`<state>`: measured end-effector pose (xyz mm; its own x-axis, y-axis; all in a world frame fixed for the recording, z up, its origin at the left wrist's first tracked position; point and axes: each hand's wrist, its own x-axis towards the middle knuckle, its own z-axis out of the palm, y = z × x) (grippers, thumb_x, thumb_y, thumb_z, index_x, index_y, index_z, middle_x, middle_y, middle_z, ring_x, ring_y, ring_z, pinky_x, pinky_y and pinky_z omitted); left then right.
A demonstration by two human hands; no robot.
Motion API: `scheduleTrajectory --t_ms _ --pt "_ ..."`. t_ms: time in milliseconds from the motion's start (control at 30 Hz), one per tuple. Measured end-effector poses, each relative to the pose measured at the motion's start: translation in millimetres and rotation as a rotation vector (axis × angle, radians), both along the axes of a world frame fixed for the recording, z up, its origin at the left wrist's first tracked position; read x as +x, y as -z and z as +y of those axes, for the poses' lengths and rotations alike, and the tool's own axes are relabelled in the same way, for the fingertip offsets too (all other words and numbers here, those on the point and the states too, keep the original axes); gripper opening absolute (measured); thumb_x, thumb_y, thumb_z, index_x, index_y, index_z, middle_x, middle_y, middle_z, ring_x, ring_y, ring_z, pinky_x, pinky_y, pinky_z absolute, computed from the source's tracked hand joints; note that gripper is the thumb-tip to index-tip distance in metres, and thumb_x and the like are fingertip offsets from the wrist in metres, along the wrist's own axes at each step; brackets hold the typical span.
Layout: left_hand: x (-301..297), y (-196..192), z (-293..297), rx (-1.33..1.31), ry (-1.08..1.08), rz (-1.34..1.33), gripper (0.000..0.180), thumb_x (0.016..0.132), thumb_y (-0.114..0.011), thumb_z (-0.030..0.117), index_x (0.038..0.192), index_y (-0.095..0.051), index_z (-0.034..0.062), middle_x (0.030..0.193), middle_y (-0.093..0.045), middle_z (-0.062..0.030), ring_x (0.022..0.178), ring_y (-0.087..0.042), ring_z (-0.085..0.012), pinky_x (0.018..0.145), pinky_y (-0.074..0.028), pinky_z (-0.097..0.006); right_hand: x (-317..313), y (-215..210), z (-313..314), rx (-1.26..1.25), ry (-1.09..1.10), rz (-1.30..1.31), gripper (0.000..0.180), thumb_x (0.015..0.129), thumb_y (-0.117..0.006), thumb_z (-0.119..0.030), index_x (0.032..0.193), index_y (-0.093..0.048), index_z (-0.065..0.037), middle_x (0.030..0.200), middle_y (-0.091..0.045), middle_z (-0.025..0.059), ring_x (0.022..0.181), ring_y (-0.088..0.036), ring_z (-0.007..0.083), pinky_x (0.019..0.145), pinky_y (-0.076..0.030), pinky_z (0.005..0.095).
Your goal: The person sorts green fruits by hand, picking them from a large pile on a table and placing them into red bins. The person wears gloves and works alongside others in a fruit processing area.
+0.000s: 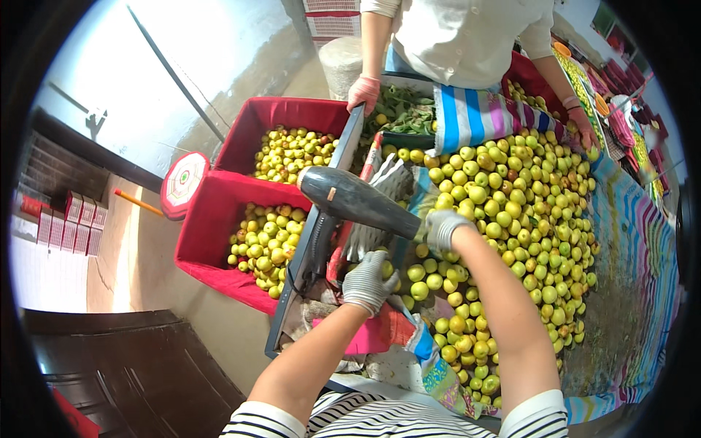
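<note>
My left hand (367,282), in a grey-and-white striped knit glove, curls its fingers round a green jujube (387,269). My right hand (444,231), gloved alike, is bent beside the nozzle of a black hair dryer (358,201); its fingertips are hidden, so I cannot make out what they hold. The dryer lies across the table's left rim, nozzle toward my right hand. A large heap of green and yellow-brown jujubes (511,197) spreads on the sorting table, right of both hands. White-grey cloth strips (380,212) hang under the dryer.
Two red-lined bins (204,241) with jujubes stand left of the table's dark metal rim (292,310). Across the table a person in a white shirt (467,40) rests pink-gloved hands at its edges. Leaves (405,109) fill the far corner. A red-and-white round stool (185,179) stands farther left.
</note>
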<state>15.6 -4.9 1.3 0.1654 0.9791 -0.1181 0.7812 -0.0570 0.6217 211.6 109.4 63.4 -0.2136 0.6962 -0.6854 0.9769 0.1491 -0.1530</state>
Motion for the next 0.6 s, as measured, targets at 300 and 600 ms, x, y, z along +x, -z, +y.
scheduleTrajectory --t_ms 300,600 --pt "1 6 2 0.033 0.020 0.004 0.039 0.079 -0.072 0.031 0.108 -0.058 0.0099 0.103 -0.064 -0.0139 0.092 -0.063 -0.0352 0.079 -0.052 -0.041 -14 -55 21 0.951 0.322 0.884 0.069 0.081 -0.064 -0.027 0.140 -0.040 -0.001 0.142 -0.041 0.0266 0.133 -0.041 0.0366 0.110 -0.035 0.0401" --pt "0 1 0 0.008 0.007 0.064 0.042 0.078 -0.074 0.031 0.110 -0.059 0.0096 0.102 -0.066 -0.0141 0.091 -0.065 -0.0341 0.079 -0.053 -0.040 151 -7 -242 0.735 0.668 0.088 0.073 0.080 -0.071 -0.030 0.141 -0.041 -0.005 0.146 -0.039 0.0180 0.134 -0.039 0.0350 0.109 -0.038 0.0443"
